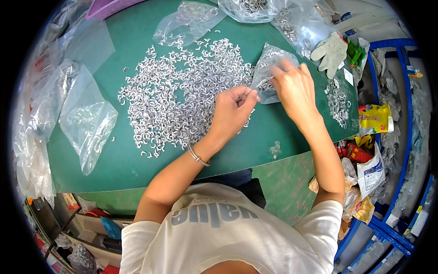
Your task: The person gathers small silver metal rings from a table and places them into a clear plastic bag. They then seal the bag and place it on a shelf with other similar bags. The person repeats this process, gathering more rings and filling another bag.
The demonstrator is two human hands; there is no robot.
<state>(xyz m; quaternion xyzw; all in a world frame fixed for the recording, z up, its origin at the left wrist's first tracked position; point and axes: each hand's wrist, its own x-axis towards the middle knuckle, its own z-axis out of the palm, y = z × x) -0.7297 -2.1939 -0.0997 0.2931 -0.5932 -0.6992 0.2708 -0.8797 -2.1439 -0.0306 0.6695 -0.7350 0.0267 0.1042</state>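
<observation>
A clear plastic bag (263, 69) with small silver metal pieces in it lies at the right edge of a broad heap of curved metal pieces (157, 107). My left hand (233, 109) pinches the near edge of this bag between thumb and fingers. Over the bag's right side reaches my right hand (292, 82); its fingers are bent and partly inside or behind the plastic, so what they hold, if anything, is hidden. A metal bangle (198, 155) circles my left wrist.
The green table (105, 171) carries clear bags (86, 118) at the left and a bag of rings (191, 18) at the back. A work glove (331, 52) and a small pile of silver rings (337, 102) lie at the right, beside a blue metal rack (399, 192).
</observation>
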